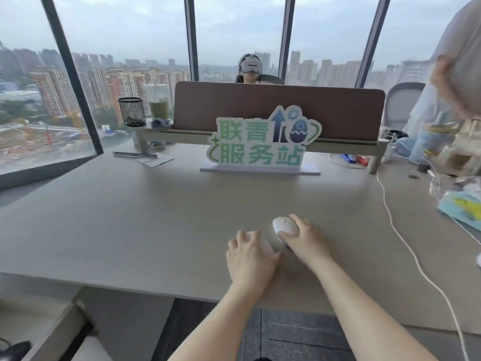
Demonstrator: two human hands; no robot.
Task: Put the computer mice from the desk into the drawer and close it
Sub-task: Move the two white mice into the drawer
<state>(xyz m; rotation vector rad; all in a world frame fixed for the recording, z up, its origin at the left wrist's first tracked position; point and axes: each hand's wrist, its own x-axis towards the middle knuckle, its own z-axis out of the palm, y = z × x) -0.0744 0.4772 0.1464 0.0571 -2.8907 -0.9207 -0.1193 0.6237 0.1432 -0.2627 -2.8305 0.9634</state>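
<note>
Two white computer mice are on the grey desk (130,225) near its front edge. My right hand (305,239) grips one white mouse (285,226) from its right side, tilted up off the surface. My left hand (250,256) lies over the second white mouse (266,247), fingers curled around it; only its right edge shows. The two hands are side by side, almost touching. Below the desk at the lower left, the open drawer (56,332) shows its pale rim.
A green-and-white sign (260,144) stands mid-desk before a brown divider (278,108). A white cable (406,243) runs down the right side. Clutter and a blue packet (463,207) sit far right. A mesh cup (131,112) stands back left. One person sits opposite, another stands right.
</note>
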